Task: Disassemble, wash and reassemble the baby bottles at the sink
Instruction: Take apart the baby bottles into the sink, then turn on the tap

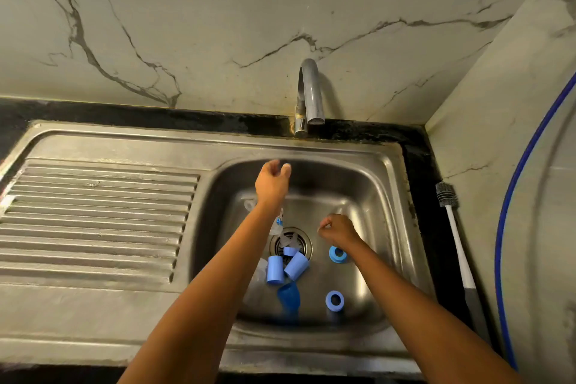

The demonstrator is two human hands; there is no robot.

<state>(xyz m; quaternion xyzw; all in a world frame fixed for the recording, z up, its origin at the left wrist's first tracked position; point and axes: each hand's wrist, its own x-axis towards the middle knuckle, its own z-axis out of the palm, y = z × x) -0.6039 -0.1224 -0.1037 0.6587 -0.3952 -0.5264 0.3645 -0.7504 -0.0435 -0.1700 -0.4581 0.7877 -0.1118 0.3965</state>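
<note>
Two risks: the small clear pieces (288,240) on the drain (307,243) look easy to miss or knock about, I judge; wet, smooth plastic could also slip from a loose grip.
Left hand (274,181): raised over the far side of the sink basin (374,196), below the faucet (310,93); fingers loosely curled, holding nothing.
Right hand (338,229): lower, just right of the drain; fingers curled in, nothing visible in them.
Caps (274,270): two light-blue ones, touching, near side of the drain, between my forearms.
Ring (337,254): blue, just beside my right wrist; a second ring (335,300) lies nearer me.
Clear bottle (278,223): pokes out from under my left wrist.
Bottle brush (448,196): on the dark tabletop (420,181) at right, well apart from both hands.
</note>
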